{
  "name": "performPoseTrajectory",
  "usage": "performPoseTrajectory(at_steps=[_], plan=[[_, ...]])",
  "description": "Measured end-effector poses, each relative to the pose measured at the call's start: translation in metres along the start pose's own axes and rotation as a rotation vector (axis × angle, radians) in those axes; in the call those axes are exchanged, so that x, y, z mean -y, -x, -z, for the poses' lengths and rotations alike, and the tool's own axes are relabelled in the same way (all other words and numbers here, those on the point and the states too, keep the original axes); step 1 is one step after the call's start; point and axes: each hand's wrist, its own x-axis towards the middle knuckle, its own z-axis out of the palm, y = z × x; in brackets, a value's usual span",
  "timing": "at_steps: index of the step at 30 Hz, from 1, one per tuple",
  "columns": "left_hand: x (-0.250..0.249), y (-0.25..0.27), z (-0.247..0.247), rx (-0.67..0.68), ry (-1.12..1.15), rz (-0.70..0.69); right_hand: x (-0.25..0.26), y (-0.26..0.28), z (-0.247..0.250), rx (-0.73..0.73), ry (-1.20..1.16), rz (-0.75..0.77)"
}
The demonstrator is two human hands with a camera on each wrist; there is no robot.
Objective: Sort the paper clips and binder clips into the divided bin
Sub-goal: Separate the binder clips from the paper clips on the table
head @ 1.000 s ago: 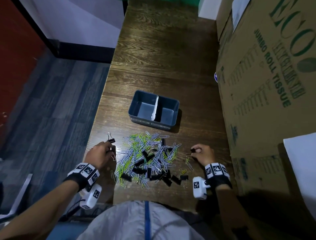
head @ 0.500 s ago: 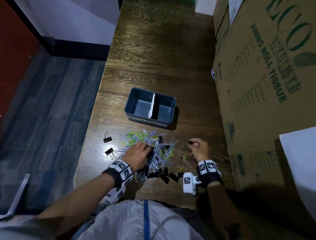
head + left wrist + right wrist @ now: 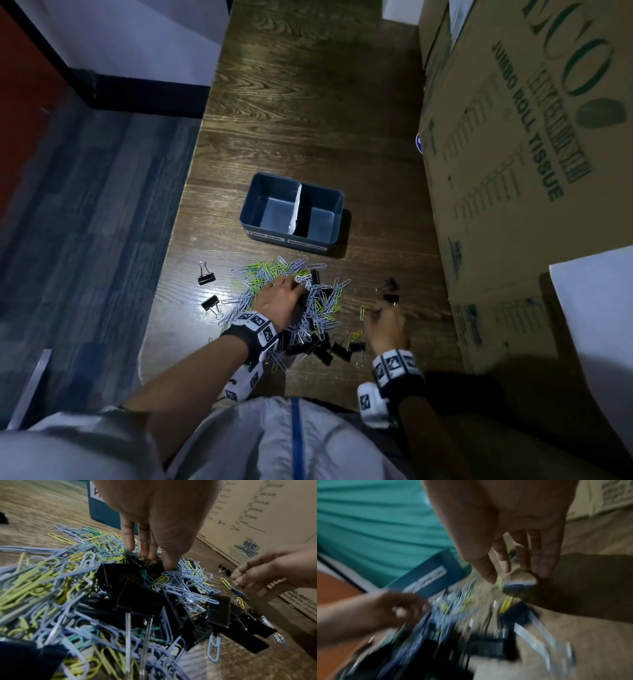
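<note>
A mixed pile [image 3: 318, 305] of blue, yellow and green paper clips and black binder clips lies on the wooden table, in front of the blue divided bin [image 3: 251, 205]. Both bin compartments look bare. My left hand [image 3: 299, 291] reaches into the middle of the pile. In the left wrist view its nearly straight fingers [image 3: 147, 550] and thumb touch a black binder clip [image 3: 123, 573]. My right hand [image 3: 385, 310] hovers right of the pile with loose fingers [image 3: 539, 563] holding nothing, just short of two small binder clips [image 3: 391, 297]. The right wrist view is blurred.
Two black binder clips [image 3: 206, 277] lie apart to the left of the pile, near the table's left edge [image 3: 161, 274]. A tall cardboard box [image 3: 513, 171] stands along the right side. Bare table stretches beyond the bin.
My left hand left two binder clips at the left and moved right into the pile. My right hand let go of a small binder clip at the right and drew back.
</note>
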Motion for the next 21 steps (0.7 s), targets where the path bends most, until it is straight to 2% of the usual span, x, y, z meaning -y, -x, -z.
performPoseTrajectory(at_steps=[2, 4, 6, 8, 13, 17, 21], plan=[[0.0, -0.002, 0.002, -0.024, 0.055, -0.008, 0.007, 0.01, -0.017, 0.059, 0.079, 0.034], [0.005, -0.001, 0.006, -0.047, 0.122, 0.017, 0.022, 0.017, -0.026, 0.091, 0.055, 0.167], [0.01, 0.0, 0.005, -0.016, 0.176, 0.066, 0.035, 0.02, -0.031, 0.158, 0.002, 0.298], [0.015, 0.003, 0.001, 0.013, 0.193, 0.092, 0.046, 0.024, -0.03, 0.176, 0.008, 0.36], [0.011, 0.006, -0.001, 0.013, 0.119, 0.065, 0.073, 0.012, -0.011, 0.057, -0.017, 0.415], [0.009, 0.01, -0.001, -0.007, 0.011, 0.044, 0.111, -0.008, -0.017, 0.101, -0.007, 0.514], [0.011, 0.015, 0.002, -0.03, 0.141, 0.11, 0.13, -0.014, -0.034, 0.16, 0.079, 0.522]])
